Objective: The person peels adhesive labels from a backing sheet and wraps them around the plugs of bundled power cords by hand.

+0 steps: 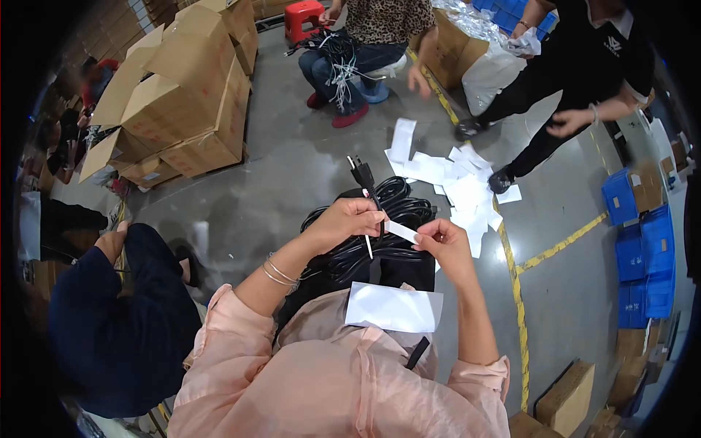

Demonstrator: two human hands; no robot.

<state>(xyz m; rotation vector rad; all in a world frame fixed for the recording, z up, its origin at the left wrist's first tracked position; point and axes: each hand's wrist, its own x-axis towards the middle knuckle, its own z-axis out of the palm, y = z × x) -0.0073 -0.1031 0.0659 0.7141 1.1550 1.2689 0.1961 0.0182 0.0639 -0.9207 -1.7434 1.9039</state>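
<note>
My left hand (345, 225) is closed in a pinch around a black power cord (378, 203), whose plug (361, 172) points up and away. A thin white end (369, 247) hangs below those fingers. A white label strip (401, 231) stretches between both hands, its far end at the left fingertips. My right hand (447, 248) pinches the near end between thumb and finger. Under the hands, coiled black cables (409, 212) lie across my lap. Closer to my body a white label sheet (394, 306) rests on my lap.
Loose white papers (467, 186) lie scattered on the floor ahead. Cardboard boxes (182, 95) stand at left, blue bins (657, 255) at right. A seated person (387, 25) holds cables ahead; another person (584, 66) stands at right. Someone in dark clothes (124, 321) sits close at left.
</note>
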